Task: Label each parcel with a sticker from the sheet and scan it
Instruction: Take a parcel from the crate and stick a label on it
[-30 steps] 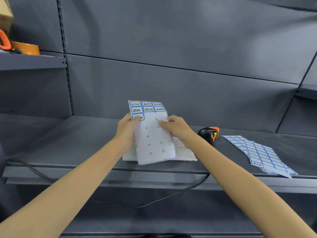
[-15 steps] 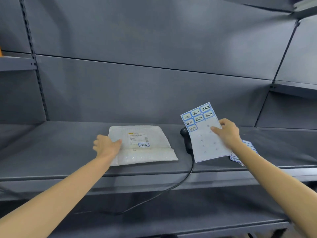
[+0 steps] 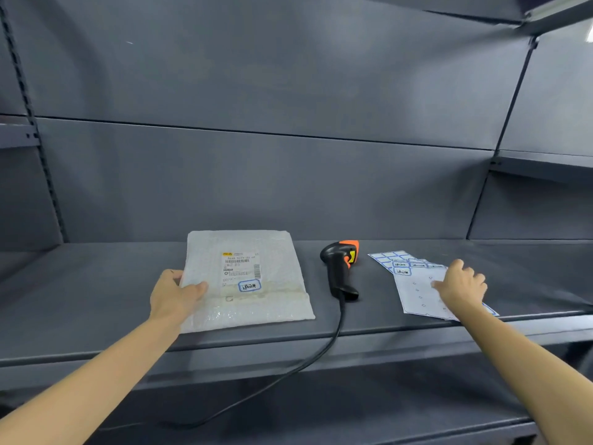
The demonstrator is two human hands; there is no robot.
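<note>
A white bubble-wrap parcel lies flat on the grey shelf, with a printed address label and a blue-edged sticker on its top. My left hand grips the parcel's left edge, thumb on top. A black and orange barcode scanner lies to the right of the parcel, its cable hanging over the shelf's front. Further right, my right hand rests on the sticker sheet, which lies on another sticker sheet.
The shelf's front edge runs across the view, with a lower shelf beneath it. A grey back panel stands behind everything. The scanner cable loops down to the lower shelf.
My right hand has brought the sticker sheet down from the air onto the sheets at the right. My left hand now grips the parcel's left edge. The scanner has come into full view.
</note>
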